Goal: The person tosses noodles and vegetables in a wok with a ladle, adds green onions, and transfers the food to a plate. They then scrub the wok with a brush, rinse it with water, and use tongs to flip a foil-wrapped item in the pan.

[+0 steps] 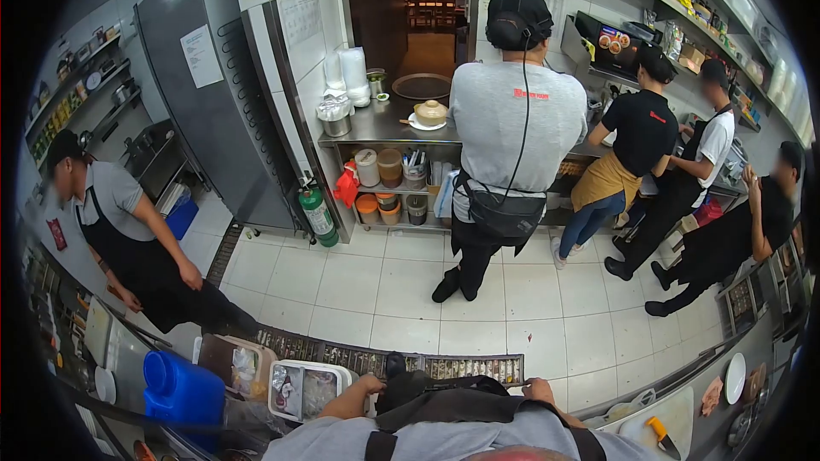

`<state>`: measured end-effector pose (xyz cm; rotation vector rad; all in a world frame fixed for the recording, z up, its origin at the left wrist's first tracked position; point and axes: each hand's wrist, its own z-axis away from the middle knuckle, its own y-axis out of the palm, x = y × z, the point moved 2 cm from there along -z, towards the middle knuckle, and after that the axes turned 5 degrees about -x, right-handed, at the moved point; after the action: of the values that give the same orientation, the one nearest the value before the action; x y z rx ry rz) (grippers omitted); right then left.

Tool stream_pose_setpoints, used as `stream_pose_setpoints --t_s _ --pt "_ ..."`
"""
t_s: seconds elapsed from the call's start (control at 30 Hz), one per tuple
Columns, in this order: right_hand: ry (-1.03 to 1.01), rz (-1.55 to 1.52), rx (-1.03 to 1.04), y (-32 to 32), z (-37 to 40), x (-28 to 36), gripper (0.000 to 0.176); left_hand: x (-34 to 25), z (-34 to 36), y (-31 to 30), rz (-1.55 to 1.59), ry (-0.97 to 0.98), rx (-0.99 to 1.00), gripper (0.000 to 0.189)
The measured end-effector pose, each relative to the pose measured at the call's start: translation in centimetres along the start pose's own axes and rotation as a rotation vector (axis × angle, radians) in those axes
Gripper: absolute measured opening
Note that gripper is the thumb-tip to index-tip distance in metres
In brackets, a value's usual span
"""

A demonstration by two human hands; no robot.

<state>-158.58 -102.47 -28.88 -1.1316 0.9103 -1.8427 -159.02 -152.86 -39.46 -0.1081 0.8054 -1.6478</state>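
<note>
My left hand (372, 385) is at the left side of my black apron (453, 405), low in the view, its fingers curled at the cloth's edge. My right hand (538, 389) is at the apron's other side, also curled, where a thin dark strap or edge runs to it. Both hands look small, and their fingertips are hidden. Close to my left forearm stands a white tub (301, 391) with bagged food in two compartments. Beyond my right arm, a knife with a yellow handle (656, 427) lies on a white cutting board (670, 418).
A blue jug (175, 388) stands at the left. A floor drain grate (474, 368) crosses in front of me. Several co-workers stand around, one in a grey shirt (517, 102) at the steel counter. A lidded clay pot (430, 111) sits there. A green extinguisher (317, 215) stands by the shelves.
</note>
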Motion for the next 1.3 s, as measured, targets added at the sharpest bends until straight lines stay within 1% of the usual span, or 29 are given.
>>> stream_pose_setpoints --t_s 0.03,0.1,0.13,0.2,0.23,0.3,0.33,0.37,0.4,0.47,0.5,0.53,0.6,0.63,0.67,0.73,0.77,0.87,0.9,0.93,1.0,1.03,1.1,1.13,1.2,1.27,1.3 --pt "-0.011 0.007 0.007 0.3 0.3 0.3 0.029 1.3 -0.8 0.6 -0.002 0.006 0.000 0.043" --pt "-0.012 -0.004 0.029 0.2 1.1 1.4 0.030 4.6 -2.2 1.4 0.061 -0.291 -0.095 0.041" --pt "-0.004 0.000 0.029 0.3 1.5 1.7 0.030 4.2 -1.6 0.7 0.061 -0.284 -0.091 0.041" --pt "-0.036 0.025 0.064 0.1 1.8 2.3 0.031 3.6 -0.7 -1.0 0.214 -0.444 -0.116 0.040" --pt "-0.035 0.041 0.087 0.3 1.8 1.9 0.033 3.3 -0.9 -1.4 0.214 -0.437 -0.117 0.040" --pt "-0.036 0.041 0.069 1.3 1.2 1.4 0.033 3.1 -1.3 -2.4 0.320 -0.414 -0.144 0.039" --pt "-0.039 0.038 0.062 2.4 1.0 0.4 0.033 2.9 -1.7 -2.8 0.324 -0.410 -0.140 0.039" --pt "-0.084 0.035 0.063 3.9 0.7 -1.1 0.033 2.9 -2.2 -3.3 0.321 -0.364 -0.149 0.038" --pt "-0.082 0.040 0.068 3.5 0.7 -0.5 0.033 3.2 -2.9 -3.5 0.319 -0.318 -0.159 0.037" --pt "-0.024 0.169 0.151 3.1 0.2 0.7 0.034 4.3 -3.8 -4.2 0.348 -0.320 -0.136 0.037" --pt "-0.049 0.057 0.071 3.1 0.0 1.1 0.034 4.8 -4.0 -4.7 0.374 -0.321 -0.121 0.037" --pt "-0.052 0.064 0.067 3.5 -0.9 1.8 0.034 5.2 -3.5 -5.8 0.381 -0.317 -0.125 0.037" --pt "-0.115 0.028 0.094 3.9 -2.7 3.5 0.033 5.5 -1.4 -8.5 0.513 -0.364 -0.167 0.036" --pt "0.011 0.183 0.079 3.7 -3.5 5.3 0.031 8.1 -3.3 -7.7 0.349 -0.264 -0.295 0.035" --pt "0.008 0.193 0.084 2.4 -3.9 8.0 0.031 10.5 -4.5 -7.2 0.361 -0.265 -0.294 0.035" --pt "-0.148 0.115 0.080 0.8 -4.4 12.0 0.028 13.5 -5.6 -6.8 -0.044 -0.182 -0.152 0.036" --pt "-0.172 0.093 -0.012 1.3 -5.3 12.9 0.025 14.0 -4.3 -7.7 0.154 -0.352 -0.188 0.039" --pt "-0.165 0.000 -0.035 0.0 -6.6 17.6 0.025 16.6 -2.9 -7.6 0.160 -0.352 -0.205 0.039" --pt "-0.164 -0.045 -0.047 -0.5 -7.0 18.9 0.026 17.0 -2.2 -7.6 0.219 -0.418 -0.194 0.039" --pt "-0.161 -0.047 -0.049 -0.6 -7.4 19.6 0.026 17.5 -2.4 -7.8 0.215 -0.416 -0.194 0.039" --pt "-0.123 -0.048 -0.071 -0.3 -7.4 21.0 0.033 18.2 -2.1 -7.0 -0.052 -0.255 0.009 0.040" --pt "-0.115 -0.037 -0.039 -0.3 -7.1 21.3 0.029 18.5 -2.0 -6.6 -0.059 -0.257 0.019 0.040" --pt "-0.079 -0.005 -0.027 1.1 -6.5 20.8 0.030 18.9 -2.5 -6.0 -0.081 -0.232 -0.063 0.040" --pt "-0.051 0.038 -0.021 1.6 -6.4 20.6 0.030 18.7 -2.4 -6.5 -0.088 -0.232 -0.058 0.040" --pt "-0.062 0.035 -0.002 2.3 -5.2 19.9 0.029 18.0 -2.4 -7.6 0.116 -0.335 -0.135 0.039" --pt "-0.060 0.035 0.067 3.8 -4.9 17.8 0.028 18.6 -4.1 -7.3 0.119 -0.298 -0.133 0.039" --pt "-0.077 0.108 0.138 3.6 -4.7 17.6 0.027 18.7 -4.7 -7.3 0.123 -0.262 -0.132 0.038"
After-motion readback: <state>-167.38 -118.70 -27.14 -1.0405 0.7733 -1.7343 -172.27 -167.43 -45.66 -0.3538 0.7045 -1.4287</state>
